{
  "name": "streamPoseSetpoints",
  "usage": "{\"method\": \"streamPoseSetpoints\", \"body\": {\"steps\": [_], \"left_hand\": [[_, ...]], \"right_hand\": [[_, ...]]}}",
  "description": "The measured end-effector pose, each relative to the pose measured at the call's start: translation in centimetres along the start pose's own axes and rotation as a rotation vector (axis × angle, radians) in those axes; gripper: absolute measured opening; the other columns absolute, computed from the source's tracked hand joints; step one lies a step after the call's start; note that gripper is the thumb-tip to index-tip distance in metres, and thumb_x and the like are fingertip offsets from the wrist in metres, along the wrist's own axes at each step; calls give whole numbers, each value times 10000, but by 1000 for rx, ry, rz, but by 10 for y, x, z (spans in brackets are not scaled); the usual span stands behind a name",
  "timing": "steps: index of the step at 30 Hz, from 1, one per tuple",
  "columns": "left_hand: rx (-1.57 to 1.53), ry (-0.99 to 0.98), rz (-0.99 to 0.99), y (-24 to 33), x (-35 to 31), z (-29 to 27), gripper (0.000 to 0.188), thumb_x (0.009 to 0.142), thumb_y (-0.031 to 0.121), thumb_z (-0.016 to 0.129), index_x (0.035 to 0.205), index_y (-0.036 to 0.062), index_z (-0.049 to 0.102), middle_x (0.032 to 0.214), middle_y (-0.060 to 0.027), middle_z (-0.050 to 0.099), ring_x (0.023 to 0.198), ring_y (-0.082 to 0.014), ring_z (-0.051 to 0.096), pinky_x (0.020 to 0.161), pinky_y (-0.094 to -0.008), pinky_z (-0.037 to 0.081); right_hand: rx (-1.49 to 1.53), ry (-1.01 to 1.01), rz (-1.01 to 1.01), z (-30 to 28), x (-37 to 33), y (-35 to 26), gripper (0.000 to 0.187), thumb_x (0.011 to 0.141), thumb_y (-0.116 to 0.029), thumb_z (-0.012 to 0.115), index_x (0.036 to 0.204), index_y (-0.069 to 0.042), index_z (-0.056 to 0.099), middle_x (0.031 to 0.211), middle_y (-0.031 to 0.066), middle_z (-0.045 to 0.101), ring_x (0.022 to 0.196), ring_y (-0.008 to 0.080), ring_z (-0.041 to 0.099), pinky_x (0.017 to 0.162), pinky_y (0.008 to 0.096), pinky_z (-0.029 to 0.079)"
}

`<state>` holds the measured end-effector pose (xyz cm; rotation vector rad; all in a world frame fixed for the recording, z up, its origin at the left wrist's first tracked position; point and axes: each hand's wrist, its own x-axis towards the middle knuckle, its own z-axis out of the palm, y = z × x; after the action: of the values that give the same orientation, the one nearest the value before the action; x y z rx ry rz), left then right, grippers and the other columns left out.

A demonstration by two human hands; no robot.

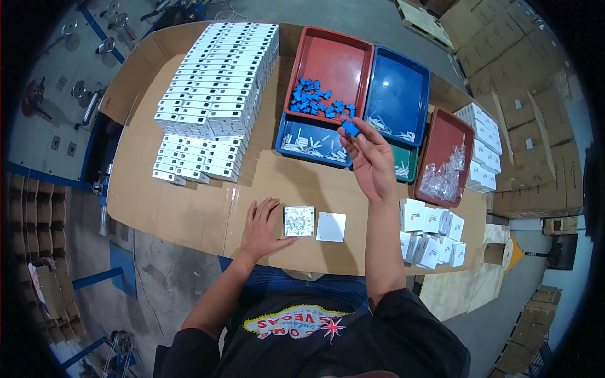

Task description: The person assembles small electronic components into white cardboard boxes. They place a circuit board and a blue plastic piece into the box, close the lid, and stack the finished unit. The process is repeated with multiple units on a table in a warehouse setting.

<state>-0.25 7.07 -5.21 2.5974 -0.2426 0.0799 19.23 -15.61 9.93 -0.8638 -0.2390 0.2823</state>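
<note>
My right hand (372, 157) is raised over the front of the trays, pinching a small blue plastic block (350, 128) between thumb and fingers. More blue pieces of the same kind (309, 97) lie in the front part of the red tray (337, 53). My left hand (261, 230) rests on the cardboard with its fingers spread, its thumb touching or close to a square white open housing (299, 221). Small pale parts, too fine to make out, show inside that housing. Just right of it lies a flat square white plate (331, 227).
Tall stacks of white boxes (217, 82) stand at the left. Blue trays (400, 88) and a green tray (406, 154) hold small white pieces. A dark red tray (450, 129) holds clear bags (444, 176). Small white boxes (435, 230) pile at the front right.
</note>
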Motion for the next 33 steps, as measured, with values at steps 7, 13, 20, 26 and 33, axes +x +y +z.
{"method": "streamPoseSetpoints", "body": {"steps": [7, 13, 20, 26, 33], "left_hand": [[-4, -10, -30, 0, -3, 3, 991, 688, 588, 847, 1455, 69, 495, 1487, -142, 491, 1475, -315, 388, 1229, -605, 206], [29, 24, 3, -8, -8, 14, 961, 724, 605, 809, 1464, 72, 505, 1488, -139, 495, 1462, -320, 399, 1231, -589, 216], [22, 31, 17, -4, -3, 3, 942, 763, 636, 770, 1478, 85, 502, 1496, -124, 491, 1463, -313, 397, 1229, -581, 222], [47, 17, 7, -8, -4, 7, 921, 792, 709, 698, 1470, 115, 503, 1500, -107, 477, 1479, -287, 374, 1244, -560, 209], [45, 17, 9, -9, -4, 8, 898, 797, 704, 694, 1456, 118, 520, 1516, -111, 471, 1492, -286, 359, 1249, -558, 196]], "right_hand": [[54, -39, -23, 8, -28, 0, 373, 989, 8, 622, 1360, 36, 596, 1400, 211, 616, 1224, 273, 655, 1059, 380, 533], [-383, 39, 85, -6, -47, 36, 401, 910, 59, 721, 1303, 41, 644, 1306, 141, 671, 1162, 172, 647, 1019, 302, 516], [-820, -30, 222, -34, -99, 114, 373, 879, 31, 758, 1244, 7, 685, 1140, 85, 686, 1066, 167, 675, 952, 303, 546], [-1086, -163, 127, -32, -112, 140, 336, 838, 9, 749, 1168, 18, 687, 1143, 146, 684, 1030, 301, 704, 902, 362, 559], [-1310, -264, 67, -25, -111, 147, 332, 844, -17, 737, 1174, -8, 701, 1192, 163, 691, 1120, 343, 672, 956, 388, 534]]}}
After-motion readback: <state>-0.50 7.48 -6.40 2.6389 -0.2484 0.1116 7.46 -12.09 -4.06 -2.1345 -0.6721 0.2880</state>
